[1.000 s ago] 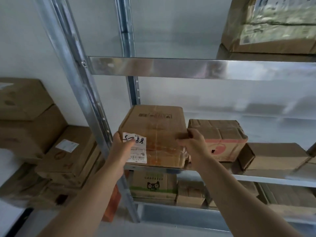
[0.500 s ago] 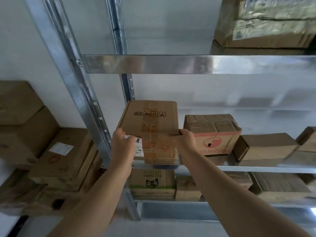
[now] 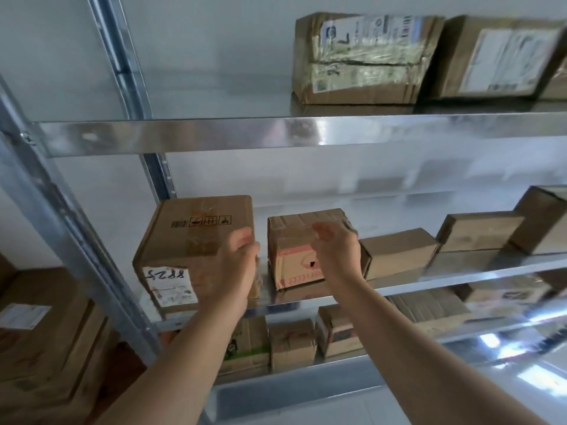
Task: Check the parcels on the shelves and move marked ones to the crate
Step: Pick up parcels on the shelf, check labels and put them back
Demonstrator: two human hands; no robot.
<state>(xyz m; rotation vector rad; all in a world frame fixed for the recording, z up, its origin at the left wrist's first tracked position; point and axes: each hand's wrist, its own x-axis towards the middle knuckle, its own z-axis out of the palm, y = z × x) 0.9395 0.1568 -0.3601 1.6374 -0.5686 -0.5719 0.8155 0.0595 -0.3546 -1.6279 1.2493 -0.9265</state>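
Our left hand (image 3: 237, 265) rests loosely curled against the brown cardboard parcel with the handwritten white label (image 3: 196, 250) on the metal shelf (image 3: 445, 279); right hand (image 3: 336, 251) open, fingers released, before the red-printed cardboard parcel (image 3: 294, 259).

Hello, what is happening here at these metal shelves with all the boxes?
A person is checking cardboard parcels on a metal shelf. The left hand rests against the right side of a large brown cardboard box with a handwritten white label, which stands on the shelf. The right hand, open, reaches over the smaller brown box with red printing beside it. Neither box is lifted. No crate is in view.
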